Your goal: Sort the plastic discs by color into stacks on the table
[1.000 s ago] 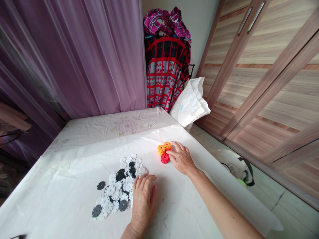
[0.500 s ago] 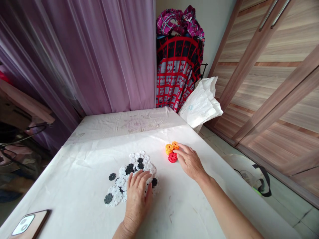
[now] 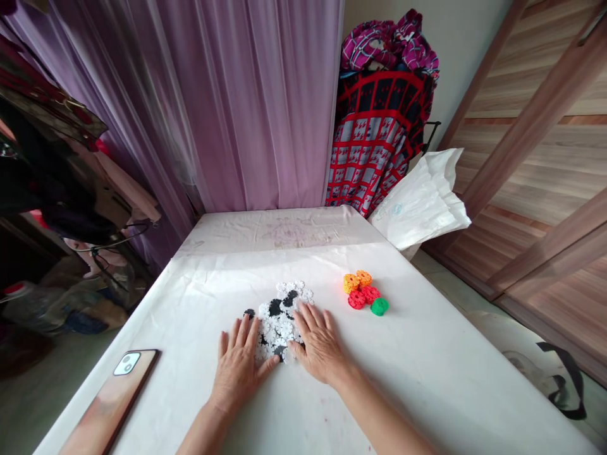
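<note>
A heap of white and black notched plastic discs (image 3: 282,325) lies on the cloth-covered table (image 3: 227,272). My left hand (image 3: 239,357) rests at the heap's left edge, fingers spread, palm down. On the right side my right hand (image 3: 317,341) lies flat with its fingers apart, touching the outer discs. One black disc (image 3: 249,313) sits at the left, by my left fingertips. Beyond my right hand stand small stacks of orange discs (image 3: 351,282), red discs (image 3: 356,299) and green discs (image 3: 379,307). Both hands partly cover the heap's sides.
A phone (image 3: 111,404) lies face down near the table's left edge. Past the right edge stands a white bag (image 3: 417,202). A purple curtain (image 3: 265,107) hangs behind the table, with a cloth-covered pile (image 3: 374,126) beside it.
My right hand has left the coloured stacks and come back to the heap. My left hand has moved off the heap's top to its left side. The heap is more compact; the view turned left.
</note>
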Demonstrator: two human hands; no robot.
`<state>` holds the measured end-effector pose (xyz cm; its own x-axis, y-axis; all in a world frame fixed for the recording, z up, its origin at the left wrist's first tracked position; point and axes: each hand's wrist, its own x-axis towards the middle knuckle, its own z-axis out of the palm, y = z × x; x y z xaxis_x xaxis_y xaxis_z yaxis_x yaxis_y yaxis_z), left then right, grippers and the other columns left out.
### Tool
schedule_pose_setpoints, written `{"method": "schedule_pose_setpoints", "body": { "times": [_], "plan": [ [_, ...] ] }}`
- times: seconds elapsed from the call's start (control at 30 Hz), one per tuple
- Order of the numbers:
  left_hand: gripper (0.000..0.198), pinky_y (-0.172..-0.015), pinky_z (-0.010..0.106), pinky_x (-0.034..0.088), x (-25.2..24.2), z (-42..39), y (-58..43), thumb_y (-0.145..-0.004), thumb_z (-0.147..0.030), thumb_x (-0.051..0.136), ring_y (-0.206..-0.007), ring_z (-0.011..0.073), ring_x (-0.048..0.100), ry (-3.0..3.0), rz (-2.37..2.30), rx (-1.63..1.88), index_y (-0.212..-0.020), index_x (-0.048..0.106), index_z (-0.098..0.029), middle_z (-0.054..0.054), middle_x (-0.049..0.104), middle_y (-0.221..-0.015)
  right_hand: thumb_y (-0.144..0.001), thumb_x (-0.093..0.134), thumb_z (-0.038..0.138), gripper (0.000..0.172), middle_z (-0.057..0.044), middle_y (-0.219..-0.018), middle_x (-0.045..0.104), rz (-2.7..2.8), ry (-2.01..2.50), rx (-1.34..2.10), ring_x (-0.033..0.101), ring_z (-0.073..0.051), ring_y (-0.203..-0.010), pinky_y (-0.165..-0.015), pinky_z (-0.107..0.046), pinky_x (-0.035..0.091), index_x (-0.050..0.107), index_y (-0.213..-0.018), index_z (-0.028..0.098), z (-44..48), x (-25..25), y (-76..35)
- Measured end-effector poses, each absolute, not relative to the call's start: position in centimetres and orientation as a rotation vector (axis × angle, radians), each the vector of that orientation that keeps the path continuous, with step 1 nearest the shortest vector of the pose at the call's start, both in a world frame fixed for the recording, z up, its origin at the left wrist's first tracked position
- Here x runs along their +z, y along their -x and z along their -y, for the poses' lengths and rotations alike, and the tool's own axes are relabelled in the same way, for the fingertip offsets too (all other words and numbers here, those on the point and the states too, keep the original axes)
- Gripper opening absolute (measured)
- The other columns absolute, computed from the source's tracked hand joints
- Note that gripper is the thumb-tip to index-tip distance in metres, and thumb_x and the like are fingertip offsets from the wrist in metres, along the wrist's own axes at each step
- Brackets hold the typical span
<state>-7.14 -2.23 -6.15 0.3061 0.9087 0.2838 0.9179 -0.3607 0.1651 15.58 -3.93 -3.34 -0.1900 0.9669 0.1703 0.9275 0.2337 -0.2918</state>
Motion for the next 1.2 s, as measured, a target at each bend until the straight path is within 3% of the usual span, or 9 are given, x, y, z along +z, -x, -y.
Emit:
{"method": "schedule_pose_setpoints", "body": {
  "times": [0.13, 0.3, 0.43, 0.6, 0.7, 0.77, 0.87, 1.0, 1.2],
  "plan": [
    [0.070, -0.113, 0.061, 0.031, -5.3, 1.9, 7.2, -0.091, -0.056, 0.049, -0.146, 0.0350, 0.032, 2.495, 1.714, -0.637, -0.149, 0.041, -0.019, 0.018, 0.040, -0.155, -0.096, 0.048, 0.043, 0.053, -0.008, -0.156, 0.040, 2.224, 1.542, 0.166, 0.035, -0.028, -0.144, -0.119, -0.053, 0.021, 0.046, -0.147, 0.025, 3.4, -2.6, -14.9],
    [0.055, -0.117, 0.057, 0.030, -3.6, 2.8, 7.0, -0.091, -0.048, 0.054, -0.145, 0.0313, 0.034, 2.750, 1.315, -0.595, -0.144, 0.049, -0.033, 0.009, 0.045, -0.154, -0.097, 0.042, 0.023, 0.036, -0.009, -0.127, 0.068, 1.998, 1.481, 0.017, 0.060, -0.020, -0.118, -0.108, -0.041, 0.040, 0.068, -0.122, 0.023, 4.1, -2.9, -15.4],
    [0.051, -0.117, 0.055, 0.030, -2.9, 3.6, 6.5, -0.090, -0.046, 0.057, -0.142, 0.0277, 0.041, 2.871, 1.210, -0.542, -0.140, 0.052, -0.036, 0.006, 0.054, -0.147, -0.092, 0.052, 0.022, 0.032, -0.008, -0.129, 0.066, 2.091, 1.443, -0.033, 0.058, -0.023, -0.121, -0.104, -0.040, 0.044, 0.069, -0.119, 0.024, 5.3, -3.3, -15.4],
    [0.038, -0.111, 0.057, 0.039, -2.9, 4.1, 6.2, -0.090, -0.032, 0.057, -0.135, 0.0292, 0.049, 2.674, 1.437, -0.702, -0.127, 0.065, -0.027, 0.010, 0.060, -0.140, -0.092, 0.052, 0.022, 0.030, -0.010, -0.131, 0.065, 2.018, 1.638, -0.093, 0.059, -0.026, -0.118, -0.100, -0.043, 0.045, 0.069, -0.118, 0.022, 6.0, -4.2, -15.5],
    [0.041, -0.109, 0.055, 0.043, -2.9, 4.2, 6.3, -0.089, -0.026, 0.056, -0.132, 0.0286, 0.052, 2.590, 1.500, -0.713, -0.129, 0.062, -0.023, 0.012, 0.060, -0.138, -0.093, 0.051, 0.023, 0.030, -0.011, -0.128, 0.066, 1.960, 1.683, -0.167, 0.060, -0.028, -0.117, -0.098, -0.044, 0.046, 0.070, -0.115, 0.020, 5.8, -4.9, -15.8],
    [0.047, -0.110, 0.054, 0.042, -2.8, 4.2, 6.4, -0.090, -0.027, 0.054, -0.135, 0.0291, 0.049, 2.561, 1.505, -0.684, -0.137, 0.056, -0.022, 0.013, 0.057, -0.142, -0.093, 0.050, 0.024, 0.031, -0.011, -0.131, 0.065, 1.976, 1.631, -0.203, 0.059, -0.028, -0.119, -0.100, -0.044, 0.044, 0.069, -0.118, 0.021, 5.7, -5.1, -15.8],
    [0.050, -0.112, 0.056, 0.039, -2.5, 4.3, 6.4, -0.091, -0.036, 0.055, -0.139, 0.0299, 0.044, 2.664, 1.380, -0.610, -0.141, 0.052, -0.031, 0.009, 0.051, -0.149, -0.093, 0.050, 0.022, 0.034, -0.006, -0.134, 0.064, 2.092, 1.470, -0.213, 0.055, -0.026, -0.124, -0.105, -0.045, 0.039, 0.068, -0.122, 0.026, 5.9, -4.9, -15.5],
    [0.044, -0.113, 0.058, 0.036, -2.3, 4.5, 6.1, -0.090, -0.044, 0.058, -0.137, 0.0285, 0.046, 2.769, 1.333, -0.602, -0.133, 0.058, -0.038, 0.002, 0.057, -0.144, -0.092, 0.052, 0.022, 0.034, -0.003, -0.129, 0.067, 2.154, 1.404, -0.231, 0.057, -0.026, -0.123, -0.106, -0.047, 0.037, 0.068, -0.120, 0.030, 5.9, -5.1, -15.4],
    [0.028, -0.116, 0.056, 0.033, -2.3, 4.6, 6.0, -0.091, -0.032, 0.056, -0.134, 0.0246, 0.049, 2.734, 1.545, -0.726, -0.116, 0.067, -0.034, 0.001, 0.064, -0.134, -0.093, 0.050, 0.028, 0.028, -0.005, -0.118, 0.073, 2.051, 1.404, -0.304, 0.062, -0.027, -0.114, -0.098, -0.044, 0.042, 0.072, -0.110, 0.027, 5.1, -6.7, -16.3]
  ]
}}
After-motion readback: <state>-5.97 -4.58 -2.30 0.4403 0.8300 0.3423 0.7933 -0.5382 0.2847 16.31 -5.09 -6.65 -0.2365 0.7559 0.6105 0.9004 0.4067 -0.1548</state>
